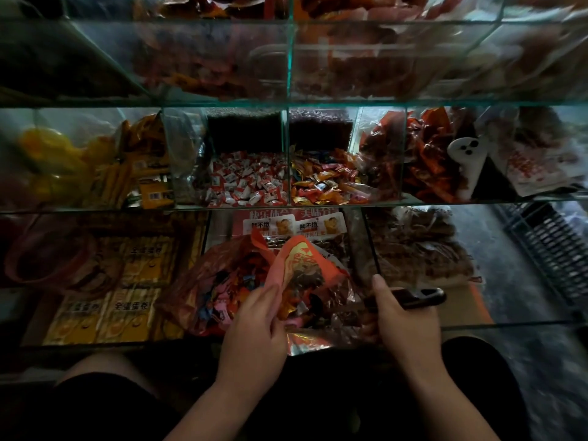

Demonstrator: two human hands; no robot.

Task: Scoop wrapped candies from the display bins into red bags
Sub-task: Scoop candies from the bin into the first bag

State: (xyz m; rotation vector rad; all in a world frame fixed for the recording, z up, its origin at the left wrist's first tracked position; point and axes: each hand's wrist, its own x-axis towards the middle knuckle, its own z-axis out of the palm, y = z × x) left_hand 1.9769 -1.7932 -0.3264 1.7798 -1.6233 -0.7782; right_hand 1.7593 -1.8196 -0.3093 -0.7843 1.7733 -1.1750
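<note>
1. We see the left hand (254, 326) with its grip pinching the printed rim of the red bag (219, 281), which holds mixed candies.
2. The right hand (404, 319), at 3 o'clock from the bag, has its grip clenched round a dark tool (420, 296); its kind we cannot tell.
3. At 12 o'clock from the bag lie red-and-white candies (248, 183) in 1 glass bin, with orange-gold candies (324, 183) in the bin at their 3 o'clock.

Yellow boxes (127, 291) stacked low on the left, brown snack packs (420, 249) low right, a white ghost-faced figure (467, 173) propped among orange packets (426, 167), black crate (553, 243) on the floor (541, 361) far right
</note>
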